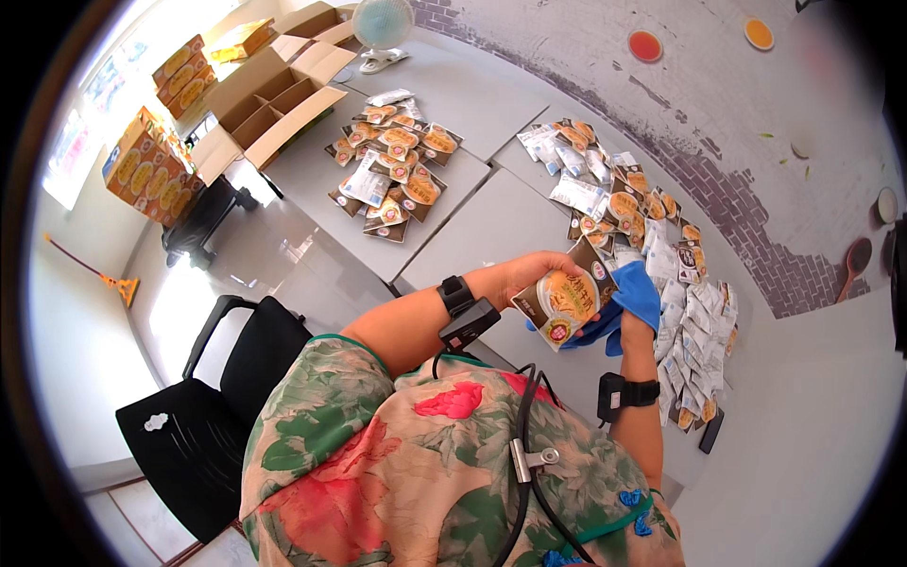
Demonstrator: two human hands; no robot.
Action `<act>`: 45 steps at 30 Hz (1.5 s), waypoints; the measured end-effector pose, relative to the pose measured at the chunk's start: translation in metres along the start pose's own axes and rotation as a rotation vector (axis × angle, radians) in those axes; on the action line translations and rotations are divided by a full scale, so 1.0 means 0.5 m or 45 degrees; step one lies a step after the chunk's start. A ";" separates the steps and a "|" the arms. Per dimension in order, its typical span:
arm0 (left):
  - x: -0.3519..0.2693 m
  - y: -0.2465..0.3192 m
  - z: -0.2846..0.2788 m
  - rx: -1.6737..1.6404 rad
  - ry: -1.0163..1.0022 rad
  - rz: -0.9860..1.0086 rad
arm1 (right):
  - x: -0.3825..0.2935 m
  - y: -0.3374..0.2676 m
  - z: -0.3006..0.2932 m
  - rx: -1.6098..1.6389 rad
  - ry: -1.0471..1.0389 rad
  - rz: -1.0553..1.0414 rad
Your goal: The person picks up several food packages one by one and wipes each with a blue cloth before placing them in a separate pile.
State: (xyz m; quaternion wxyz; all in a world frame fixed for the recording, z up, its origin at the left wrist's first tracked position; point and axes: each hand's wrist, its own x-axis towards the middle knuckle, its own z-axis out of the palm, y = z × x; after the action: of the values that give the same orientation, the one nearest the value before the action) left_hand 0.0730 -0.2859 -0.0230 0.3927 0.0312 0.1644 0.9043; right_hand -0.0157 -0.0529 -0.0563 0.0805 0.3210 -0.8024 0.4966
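Note:
Between both hands, in front of my torso, is a brown and white printed food packet (567, 294). My left hand (531, 275) grips it, thumb over its upper edge. My right hand (632, 322), largely hidden by a blue cloth (635, 292), holds that cloth against the packet's right side; part of the cloth hangs beneath the packet. A spread of similar packets (626, 205), some showing pale backs, lies just beyond and to the right. Rows of pale-backed packets (691, 347) overlap at the right. A separate pile of packets (397, 142) lies farther left.
An open divided cardboard box (273, 106) stands at the back left, near stacked printed cartons (152, 170). A small fan (382, 28) is at the table's far edge. A black chair (191, 425) stands at left. A small black object (711, 431) lies by the right-hand packets.

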 end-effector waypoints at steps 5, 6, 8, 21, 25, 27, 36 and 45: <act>-0.067 0.058 -0.141 -0.256 0.450 0.512 | -0.021 0.056 -0.018 0.854 0.243 0.670; -0.086 0.083 -0.167 -0.307 0.595 0.657 | -0.024 0.050 -0.018 0.959 0.270 0.744; -0.142 0.128 -0.185 -0.315 0.732 0.920 | -0.022 0.017 -0.025 1.173 0.323 0.898; -0.508 0.565 -0.740 1.592 1.729 0.979 | -0.078 0.036 -0.025 1.163 0.428 1.165; -0.452 0.654 -0.741 2.646 2.050 0.156 | -0.088 -0.016 -0.017 1.087 0.603 1.206; -0.450 0.680 -0.775 2.499 2.168 0.002 | -0.082 -0.020 -0.014 1.078 0.603 1.184; -0.495 0.725 -0.773 2.841 2.151 -0.374 | -0.060 -0.039 -0.006 1.092 0.595 1.137; -0.199 0.618 -0.510 2.239 2.404 1.425 | -0.102 0.007 -0.036 1.177 0.616 1.116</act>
State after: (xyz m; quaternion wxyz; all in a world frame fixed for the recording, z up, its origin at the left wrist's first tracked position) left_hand -0.1219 -0.6240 -0.1570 -0.4189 -0.2871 0.8325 0.2214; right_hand 0.0184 -0.0146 -0.0731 -0.0966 -0.1525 -0.5231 0.8330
